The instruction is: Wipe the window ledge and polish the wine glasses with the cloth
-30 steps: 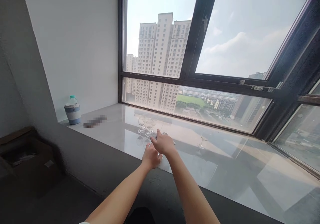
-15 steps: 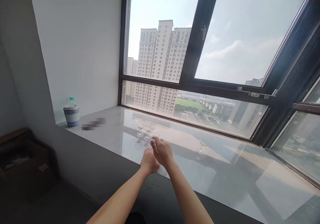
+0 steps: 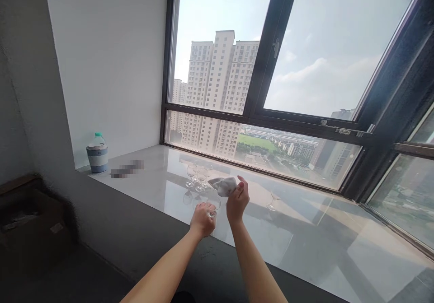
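The left hand [image 3: 201,221] grips an upright glass [image 3: 213,205] near the sill's [image 3: 305,240] front edge. The right hand [image 3: 237,200], just right of the glass, pinches a cloth [image 3: 223,185] that trails left above its rim.

Both bare forearms stretched forward, nearly parallel. Left hand [image 3: 201,221] curled shut, knuckles up; right hand [image 3: 237,200] raised a bit higher, fingers pinched together.
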The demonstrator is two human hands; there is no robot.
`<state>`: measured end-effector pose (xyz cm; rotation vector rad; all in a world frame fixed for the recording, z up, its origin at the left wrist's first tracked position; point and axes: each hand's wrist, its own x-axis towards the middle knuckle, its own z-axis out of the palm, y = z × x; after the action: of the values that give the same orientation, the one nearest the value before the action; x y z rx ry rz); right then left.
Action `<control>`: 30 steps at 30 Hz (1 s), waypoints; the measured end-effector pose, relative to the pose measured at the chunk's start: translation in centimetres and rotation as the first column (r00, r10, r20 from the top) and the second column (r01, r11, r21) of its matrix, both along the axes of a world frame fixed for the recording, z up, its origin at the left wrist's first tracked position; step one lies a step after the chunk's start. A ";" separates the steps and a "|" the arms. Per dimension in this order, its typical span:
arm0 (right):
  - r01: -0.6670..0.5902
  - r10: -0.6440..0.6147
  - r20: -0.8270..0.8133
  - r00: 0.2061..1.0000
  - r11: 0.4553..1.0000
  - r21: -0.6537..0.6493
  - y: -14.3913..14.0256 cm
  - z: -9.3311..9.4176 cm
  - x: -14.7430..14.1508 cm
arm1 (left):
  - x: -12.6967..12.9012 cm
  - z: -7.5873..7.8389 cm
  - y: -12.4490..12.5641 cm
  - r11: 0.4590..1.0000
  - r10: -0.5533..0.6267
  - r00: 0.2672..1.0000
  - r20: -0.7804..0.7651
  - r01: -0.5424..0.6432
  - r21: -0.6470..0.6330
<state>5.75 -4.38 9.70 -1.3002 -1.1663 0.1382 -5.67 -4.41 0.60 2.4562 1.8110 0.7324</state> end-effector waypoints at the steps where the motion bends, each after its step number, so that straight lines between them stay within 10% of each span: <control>1: 0.032 -0.033 -0.021 0.999 0.999 -0.020 0.4 -0.4 0.6 | -0.1 0.0 0.0 1.000 0.013 1.000 0.006 -0.013 -0.006; 11: -0.185 0.235 0.072 0.969 0.889 -0.419 1.0 -10.1 1.3 | -0.4 -1.8 1.2 0.994 0.005 0.990 0.138 -0.020 0.108; 19: -0.392 0.468 0.115 0.876 0.831 -0.396 -0.7 -9.0 0.3 | -0.3 -0.7 0.8 0.998 -0.026 0.996 0.081 0.021 0.058; 26: -0.320 0.332 0.285 0.899 0.943 -0.089 -1.3 -8.3 3.1 | -0.2 -0.6 0.6 0.996 0.075 0.976 0.206 -0.084 0.035; 30: -0.494 0.468 0.333 0.819 0.870 -0.010 -2.6 -7.4 2.8 | -0.2 -0.9 0.8 0.995 0.094 0.972 0.214 -0.096 -0.005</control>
<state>8.54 -6.94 2.32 -0.9524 -1.7613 0.2526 -5.88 -3.61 -0.25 2.2055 1.8560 0.9672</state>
